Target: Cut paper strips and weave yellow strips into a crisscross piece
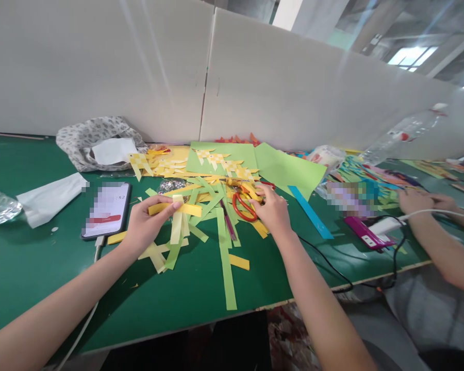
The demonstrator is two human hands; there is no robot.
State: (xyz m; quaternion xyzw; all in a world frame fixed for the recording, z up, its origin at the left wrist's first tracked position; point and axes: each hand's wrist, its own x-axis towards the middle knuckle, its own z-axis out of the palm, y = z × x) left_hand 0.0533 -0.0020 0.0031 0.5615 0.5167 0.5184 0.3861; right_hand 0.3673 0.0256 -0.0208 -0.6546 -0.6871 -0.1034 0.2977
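Observation:
Between the thumb and fingers of my left hand point(149, 219) are paper strips, a yellow strip point(191, 209) crossed by pale yellow strips point(177, 226) that hang down. My right hand point(271, 210) reaches into the pile, thumb and fingers closed around the end of a yellow paper strip point(251, 190). Just left of it lie scissors with red-orange handles point(244, 214), partly covered. Green paper strips point(225, 263) and a purple pen point(228, 221) lie between my hands. Behind them, woven yellow-and-white paper pieces point(235, 167) rest on a green sheet point(249, 152).
A charging phone point(107, 211) lies left of my left hand, near a patterned cloth bag point(75, 141) and a clear plastic bottle point(0, 206). Right are a blue strip point(311, 212), a magenta power bank point(365, 234) with cables, and another person's hands point(415, 201). A white partition point(139, 77) stands behind.

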